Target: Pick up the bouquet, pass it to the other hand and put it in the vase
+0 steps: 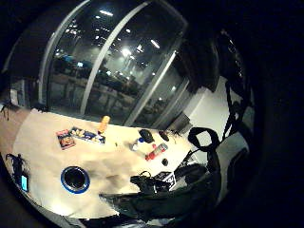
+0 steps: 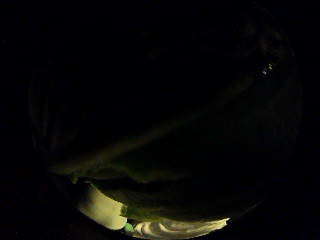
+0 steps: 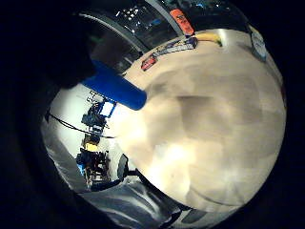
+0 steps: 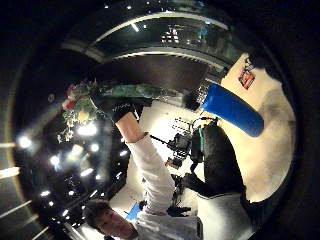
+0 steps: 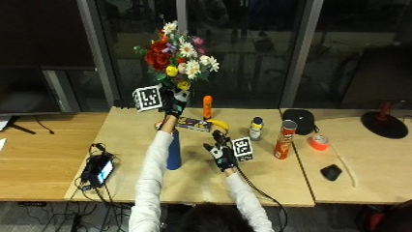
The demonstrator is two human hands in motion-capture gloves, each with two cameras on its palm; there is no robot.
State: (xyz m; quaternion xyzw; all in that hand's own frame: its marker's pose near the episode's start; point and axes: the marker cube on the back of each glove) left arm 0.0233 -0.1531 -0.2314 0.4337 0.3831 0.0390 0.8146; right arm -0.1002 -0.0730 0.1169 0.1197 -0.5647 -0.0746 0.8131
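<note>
My left hand [image 5: 172, 104] is raised high over the table and grips the stems of the bouquet [image 5: 177, 55], a bunch of red, white and yellow flowers with green leaves. The right thumb side palm view shows the bouquet [image 4: 80, 107] held by the left hand [image 4: 117, 107]. Green wrapping [image 2: 150, 200] fills the left thumb side palm view. The tall blue vase [image 5: 173, 150] stands upright on the table, below the raised arm; its round mouth [image 1: 75, 179] shows from above. My right hand [image 5: 221, 151] hovers open just right of the vase [image 4: 232, 110], holding nothing.
On the light wooden table [image 5: 270, 179] stand an orange bottle [image 5: 206, 107], a banana [image 5: 219, 124], a small bottle [image 5: 257, 128] and a red crisp can [image 5: 283, 140]. A phone with cables [image 5: 98, 169] lies at the left edge. A black pouch [image 5: 299, 121] and tape roll [image 5: 316, 141] lie right.
</note>
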